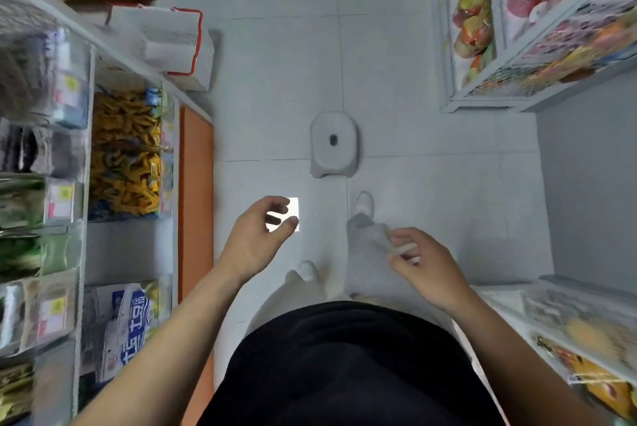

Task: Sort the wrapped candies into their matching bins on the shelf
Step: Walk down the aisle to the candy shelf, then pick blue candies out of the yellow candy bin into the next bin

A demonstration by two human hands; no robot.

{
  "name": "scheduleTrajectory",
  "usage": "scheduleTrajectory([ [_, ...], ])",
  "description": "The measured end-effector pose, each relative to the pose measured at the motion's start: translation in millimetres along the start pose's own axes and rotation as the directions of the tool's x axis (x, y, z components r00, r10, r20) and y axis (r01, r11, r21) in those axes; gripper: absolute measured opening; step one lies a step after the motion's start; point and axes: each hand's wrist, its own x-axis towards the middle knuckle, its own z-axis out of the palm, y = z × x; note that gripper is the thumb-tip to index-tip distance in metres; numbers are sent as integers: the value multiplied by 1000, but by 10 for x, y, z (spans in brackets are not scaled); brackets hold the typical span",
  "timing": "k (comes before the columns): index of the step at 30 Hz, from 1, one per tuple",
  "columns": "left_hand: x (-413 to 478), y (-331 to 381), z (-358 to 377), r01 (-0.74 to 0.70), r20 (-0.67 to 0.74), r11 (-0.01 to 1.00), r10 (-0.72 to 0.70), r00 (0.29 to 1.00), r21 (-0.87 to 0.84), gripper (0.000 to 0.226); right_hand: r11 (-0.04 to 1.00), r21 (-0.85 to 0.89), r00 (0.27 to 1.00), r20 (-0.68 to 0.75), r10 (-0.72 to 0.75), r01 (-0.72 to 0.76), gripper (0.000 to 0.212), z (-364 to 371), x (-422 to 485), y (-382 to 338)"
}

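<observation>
Near the grey stool (333, 144), the right hand (425, 265) pinches what looks like a pale wrapped candy (406, 248), not yet binned, while the left hand (263, 236) hangs loosely curled and empty; shelf bins (125, 153) stand left of the stool.

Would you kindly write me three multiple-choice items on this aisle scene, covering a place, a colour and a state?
1. Where is the grey stool? A on the floor; B on a shelf; C in a cart.
2. The white basket's rim is: A blue; B red; C green.
3. The left hand is: A gripping a bag; B holding nothing; C pressing a shelf.
Answers: A, it stands on the floor; B, red edging rings its top; B, its fingers curl loosely in mid-air.
</observation>
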Motion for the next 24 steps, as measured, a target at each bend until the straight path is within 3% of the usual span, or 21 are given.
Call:
scheduleTrajectory([
  [6,551,385,-162,100,-97,993,-106,990,-59,27,993,-80,990,117,-77,87,34,-536,1071,-733],
  [11,778,517,-520,185,-232,965,-226,946,-187,32,953,-195,947,269,-174,230,33,-678,1881,-1745],
  [20,1465,55,-1551,159,-396,901,-330,857,-404,28,802,-355,833,471,-291,481,35,280,2933,-3507],
  [24,1600,-120,-2237,146,-470,912,-329,819,-383,25,674,-373,721,598,-351,637,36,868,3222,-4389],
])
